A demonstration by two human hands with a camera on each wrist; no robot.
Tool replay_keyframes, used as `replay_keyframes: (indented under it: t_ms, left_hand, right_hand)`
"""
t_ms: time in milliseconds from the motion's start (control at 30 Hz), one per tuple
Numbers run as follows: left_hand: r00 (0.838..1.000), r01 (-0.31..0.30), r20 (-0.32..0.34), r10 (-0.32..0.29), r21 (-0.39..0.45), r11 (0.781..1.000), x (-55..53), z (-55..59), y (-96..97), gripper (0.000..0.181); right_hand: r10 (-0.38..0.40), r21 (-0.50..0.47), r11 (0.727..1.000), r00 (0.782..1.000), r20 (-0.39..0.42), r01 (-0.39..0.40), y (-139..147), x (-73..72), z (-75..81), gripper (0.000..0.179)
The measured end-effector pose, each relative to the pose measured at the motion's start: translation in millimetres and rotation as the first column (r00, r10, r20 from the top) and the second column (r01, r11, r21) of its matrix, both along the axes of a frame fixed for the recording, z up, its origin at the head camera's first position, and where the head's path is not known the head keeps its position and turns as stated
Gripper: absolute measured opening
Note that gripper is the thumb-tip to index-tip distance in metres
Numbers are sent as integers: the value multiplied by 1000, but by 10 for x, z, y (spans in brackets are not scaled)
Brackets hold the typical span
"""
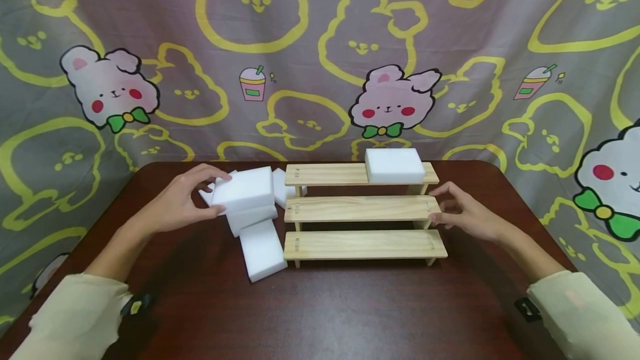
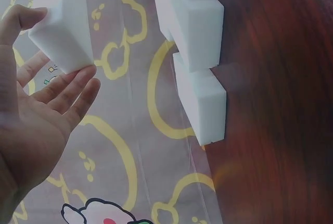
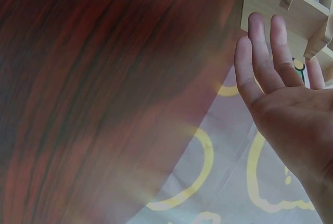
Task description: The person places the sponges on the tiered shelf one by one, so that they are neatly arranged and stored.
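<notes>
My left hand (image 1: 179, 199) pinches a white foam block (image 1: 245, 186) between thumb and fingers, left of a three-step wooden display rack (image 1: 357, 208). In the left wrist view, the thumb is on one side of this block (image 2: 65, 26) and fingertips are at its lower end. More white blocks lie close under and beside it, one of them flat in front (image 1: 262, 251). At the rack's right end, my right hand (image 1: 470, 213) holds the middle step between thumb and forefinger. Its other fingers (image 3: 278, 36) stretch out beside the wood, while the thumb is hidden in the right wrist view.
Another white foam block (image 1: 395, 165) rests on the right part of the top step. A further block (image 1: 281, 188) lies behind the pile, beside the rack. Everything stands on a dark red-brown table (image 1: 360, 310), with a patterned curtain (image 1: 300, 71) along its back edge.
</notes>
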State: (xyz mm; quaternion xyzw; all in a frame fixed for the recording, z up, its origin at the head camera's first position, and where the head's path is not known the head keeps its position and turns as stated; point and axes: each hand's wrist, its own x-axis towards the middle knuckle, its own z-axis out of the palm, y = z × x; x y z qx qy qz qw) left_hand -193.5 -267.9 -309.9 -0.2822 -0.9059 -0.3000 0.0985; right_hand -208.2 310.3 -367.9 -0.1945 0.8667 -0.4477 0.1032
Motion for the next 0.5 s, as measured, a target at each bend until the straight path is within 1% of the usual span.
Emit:
replay_keyframes:
  t_ms: [300, 500]
  left_hand:
    - [1000, -10, -4, 10, -22, 1000, -51, 26, 83, 50]
    - [1000, -8, 3, 8, -6, 1000, -96, 31, 154, 51]
  right_hand:
    - [-4, -1, 1000, 1000, 3, 4, 7, 4, -4, 50]
    - [-3, -5, 1000, 1000, 2, 3, 8, 1, -4, 49]
